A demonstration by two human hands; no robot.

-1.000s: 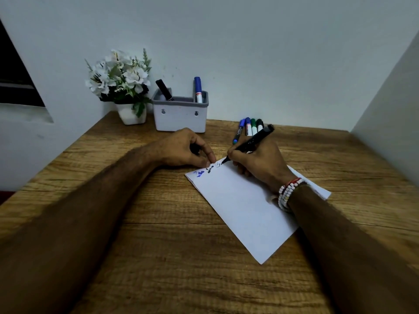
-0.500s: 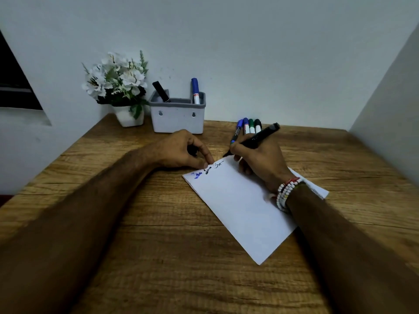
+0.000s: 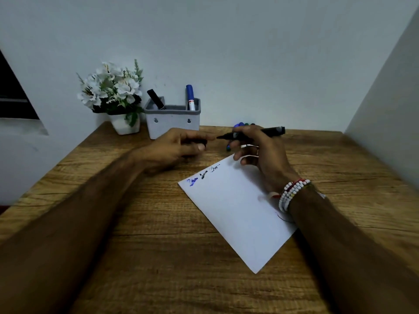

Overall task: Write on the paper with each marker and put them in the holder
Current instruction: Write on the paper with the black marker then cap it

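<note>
Counting from my remote seat, I see one sheet of paper [image 3: 235,214], one grey holder [image 3: 172,120], and two markers already standing in it: a black marker [image 3: 155,99] leaning at its left end and a blue marker [image 3: 190,97] upright at its right end. My right hand [image 3: 256,150] is clamped on a third, a black pen [image 3: 260,132], held level above the table [image 3: 136,257], its bare tip pointing toward nine o'clock. My left hand [image 3: 179,147] is curled shut around a dark cap [image 3: 195,141], just beside that tip; they look apart, though blur makes it hard to say. Behind the right hand, at twelve o'clock from it, a cluster of loose markers [image 3: 243,125] peeks out; I cannot count them. The paper lies tilted on the wood, at five o'clock from the holder, with three small scribbles along its far edge, one blue and two black. One flower pot [image 3: 123,124] sits at nine o'clock from the holder.
</note>
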